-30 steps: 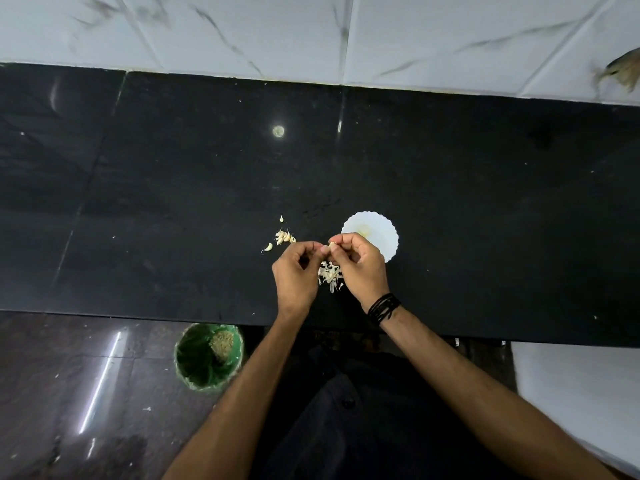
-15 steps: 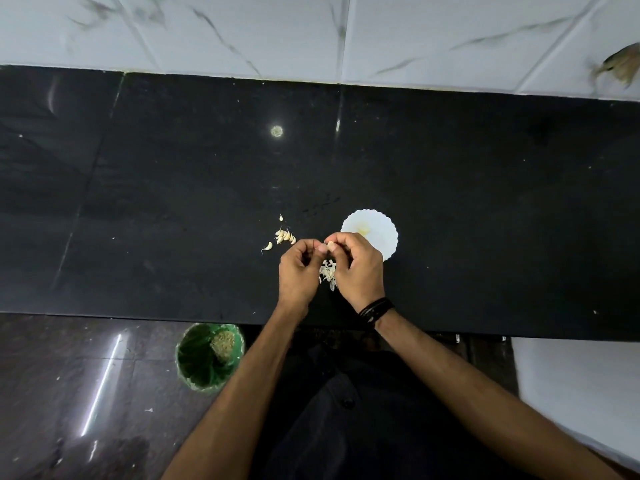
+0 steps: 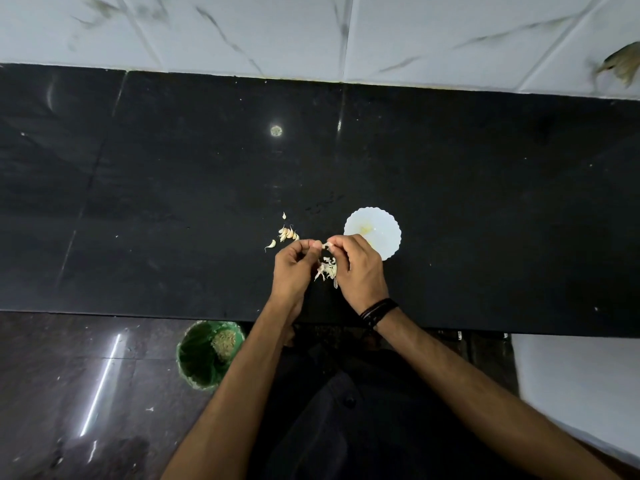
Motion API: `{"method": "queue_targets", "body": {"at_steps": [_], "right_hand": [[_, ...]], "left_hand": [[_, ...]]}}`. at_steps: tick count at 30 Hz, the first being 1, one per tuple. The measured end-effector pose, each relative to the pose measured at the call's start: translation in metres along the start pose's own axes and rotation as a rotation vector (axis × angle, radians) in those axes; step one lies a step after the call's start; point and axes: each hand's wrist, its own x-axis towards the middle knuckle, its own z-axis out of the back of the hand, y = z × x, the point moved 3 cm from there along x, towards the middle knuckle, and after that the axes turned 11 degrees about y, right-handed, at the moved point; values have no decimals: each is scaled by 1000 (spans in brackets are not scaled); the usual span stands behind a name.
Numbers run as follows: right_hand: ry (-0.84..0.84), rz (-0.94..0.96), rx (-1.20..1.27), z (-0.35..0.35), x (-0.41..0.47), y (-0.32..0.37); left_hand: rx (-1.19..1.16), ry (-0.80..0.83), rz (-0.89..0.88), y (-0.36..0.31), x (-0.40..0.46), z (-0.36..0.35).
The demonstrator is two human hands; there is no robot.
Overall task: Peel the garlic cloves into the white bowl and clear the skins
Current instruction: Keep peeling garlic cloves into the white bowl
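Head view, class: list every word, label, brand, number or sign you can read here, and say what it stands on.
None: no readable text shows anywhere in this view.
The white bowl, black counter, green bin and tiled wall carry no lettering.
The wristband on the right hand shows no print.

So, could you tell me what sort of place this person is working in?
Most likely a home kitchen: a black stone counter runs below a white marble-look tiled wall, garlic cloves lie beside a white bowl, and a green bin stands on the floor below.
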Motion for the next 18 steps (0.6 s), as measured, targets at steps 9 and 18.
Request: {"method": "queue_targets", "body": {"at_steps": [9,18], "right_hand": [[45,-30,50,1,-4,0],[117,-408,562,11,0,-19]], "left_hand": [[-223,26,59,-1,-1,0],[74,-179,34,12,-1,10]]}}
